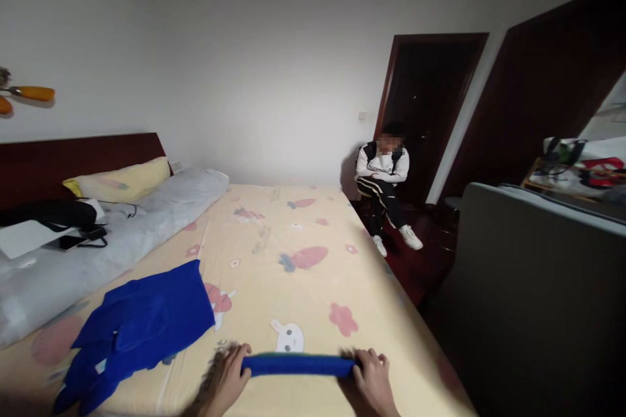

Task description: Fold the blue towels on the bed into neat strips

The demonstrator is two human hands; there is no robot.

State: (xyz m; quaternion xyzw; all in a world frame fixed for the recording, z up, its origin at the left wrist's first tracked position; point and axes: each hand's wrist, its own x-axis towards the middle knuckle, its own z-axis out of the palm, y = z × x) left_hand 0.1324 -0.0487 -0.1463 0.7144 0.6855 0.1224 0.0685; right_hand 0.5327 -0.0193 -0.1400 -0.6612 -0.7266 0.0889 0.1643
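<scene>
Both hands pinch a rolled blue cloth on the bed, at 6 o'clock in view.
Loose blue garment (141, 329) lies at 8 o'clock, apart from the roll. Left hand (225, 378) has its grip closed on the left end of the rolled blue cloth (298, 365), right hand (372, 378) closed on the right end, likely to keep it tight and flat on the bed (313, 287). Seated person (384, 186) at 1 o'clock.

Open sheet (293, 260) lies ahead of the hands; a blue garment pile (141, 329) crowds the left.
</scene>
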